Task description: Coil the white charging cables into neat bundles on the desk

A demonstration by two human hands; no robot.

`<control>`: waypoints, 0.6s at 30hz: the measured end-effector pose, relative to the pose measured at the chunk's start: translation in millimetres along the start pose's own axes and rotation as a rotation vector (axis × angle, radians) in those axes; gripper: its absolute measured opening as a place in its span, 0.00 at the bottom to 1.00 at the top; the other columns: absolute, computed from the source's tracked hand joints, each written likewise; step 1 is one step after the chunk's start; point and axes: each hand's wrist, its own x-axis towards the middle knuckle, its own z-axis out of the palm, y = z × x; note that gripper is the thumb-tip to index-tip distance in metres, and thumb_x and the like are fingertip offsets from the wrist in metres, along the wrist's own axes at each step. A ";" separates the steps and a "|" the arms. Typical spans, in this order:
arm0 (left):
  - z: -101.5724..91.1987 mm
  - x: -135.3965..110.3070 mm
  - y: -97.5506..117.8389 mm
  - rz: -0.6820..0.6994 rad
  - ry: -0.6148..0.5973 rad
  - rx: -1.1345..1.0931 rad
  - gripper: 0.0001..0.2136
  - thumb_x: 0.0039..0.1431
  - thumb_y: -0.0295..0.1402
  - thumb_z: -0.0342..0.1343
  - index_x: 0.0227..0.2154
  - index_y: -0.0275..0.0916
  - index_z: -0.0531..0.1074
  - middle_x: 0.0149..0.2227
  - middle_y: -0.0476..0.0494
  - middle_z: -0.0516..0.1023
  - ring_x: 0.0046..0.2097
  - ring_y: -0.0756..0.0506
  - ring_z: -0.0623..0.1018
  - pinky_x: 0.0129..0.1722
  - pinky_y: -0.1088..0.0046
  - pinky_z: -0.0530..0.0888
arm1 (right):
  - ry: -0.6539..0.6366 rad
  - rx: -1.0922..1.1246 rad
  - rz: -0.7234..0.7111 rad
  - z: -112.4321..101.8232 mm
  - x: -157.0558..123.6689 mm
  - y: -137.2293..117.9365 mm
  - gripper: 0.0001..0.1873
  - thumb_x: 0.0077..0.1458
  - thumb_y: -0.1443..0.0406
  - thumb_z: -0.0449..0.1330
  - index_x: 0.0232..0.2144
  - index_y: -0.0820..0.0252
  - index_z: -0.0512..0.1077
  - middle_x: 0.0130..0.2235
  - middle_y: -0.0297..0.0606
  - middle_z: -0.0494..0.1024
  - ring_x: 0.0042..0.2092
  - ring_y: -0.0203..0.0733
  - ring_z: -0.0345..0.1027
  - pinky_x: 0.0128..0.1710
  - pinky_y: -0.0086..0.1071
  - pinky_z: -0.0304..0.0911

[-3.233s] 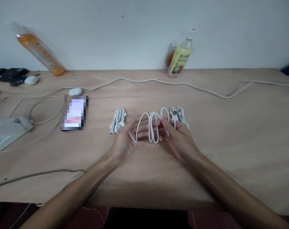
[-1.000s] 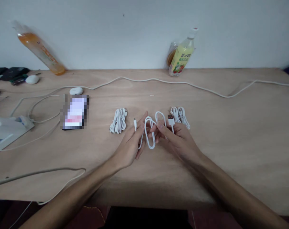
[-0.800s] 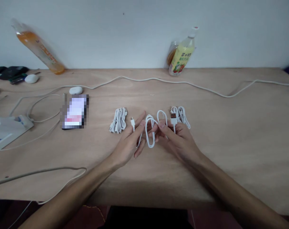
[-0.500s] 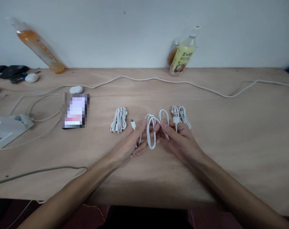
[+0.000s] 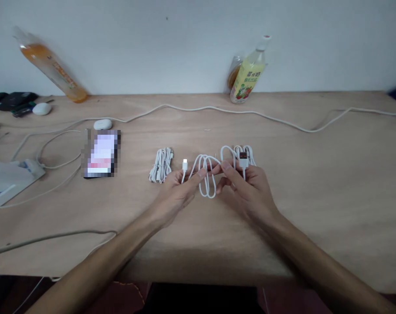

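Both hands hold one white USB cable folded into loops above the wooden table. My left hand pinches the loops on their left side, and the cable's small plug sticks up beside its fingers. My right hand pinches the loops on the right, with the wide USB plug standing above its fingers. A bundled white cable lies just left of my left hand. Another coiled white cable lies behind my right hand, mostly hidden.
A phone lies to the left, with a white earbud case behind it. A long white cord runs across the back. A yellow drink bottle and an orange bottle lean on the wall. Loose cords and a white device lie at far left.
The loops have been gathered tighter between my hands. The small plug end came free on the left and now stands up by my left fingers. My left hand closed from flat to a pinch.
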 end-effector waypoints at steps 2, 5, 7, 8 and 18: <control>0.0 -0.1 0.9 0.003 0.032 0.029 0.16 0.69 0.47 0.67 0.43 0.37 0.87 0.17 0.58 0.58 0.19 0.55 0.52 0.16 0.76 0.47 | 0.030 -0.001 -0.010 -0.4 -0.3 2.3 0.21 0.62 0.46 0.71 0.31 0.57 0.85 0.40 0.42 0.87 0.31 0.38 0.75 0.29 0.33 0.72; -1.9 -0.1 0.0 0.021 0.083 0.101 0.20 0.70 0.51 0.64 0.44 0.37 0.87 0.15 0.59 0.54 0.18 0.54 0.47 0.16 0.75 0.48 | 0.075 0.006 -0.003 -1.5 0.0 5.7 0.20 0.63 0.47 0.70 0.32 0.57 0.85 0.39 0.42 0.86 0.32 0.39 0.75 0.28 0.32 0.71; -3.9 0.7 -1.9 0.078 0.145 0.183 0.20 0.71 0.51 0.63 0.43 0.37 0.87 0.15 0.57 0.56 0.19 0.52 0.53 0.18 0.75 0.53 | 0.089 0.011 0.011 -1.7 0.7 7.1 0.20 0.63 0.47 0.70 0.33 0.57 0.85 0.38 0.42 0.86 0.31 0.39 0.73 0.27 0.33 0.70; -4.9 1.4 -2.9 0.112 0.176 0.220 0.19 0.72 0.50 0.62 0.42 0.38 0.88 0.15 0.55 0.60 0.20 0.51 0.57 0.20 0.74 0.58 | 0.095 0.014 0.019 -1.5 1.2 7.2 0.20 0.63 0.47 0.70 0.32 0.57 0.85 0.37 0.42 0.86 0.31 0.39 0.73 0.27 0.33 0.70; 1.3 3.1 -6.9 0.167 0.116 0.027 0.17 0.72 0.47 0.63 0.48 0.37 0.85 0.46 0.34 0.90 0.57 0.32 0.85 0.57 0.55 0.80 | 0.164 -0.039 0.044 2.0 1.9 2.2 0.22 0.57 0.44 0.73 0.25 0.54 0.80 0.24 0.32 0.69 0.26 0.36 0.56 0.25 0.33 0.56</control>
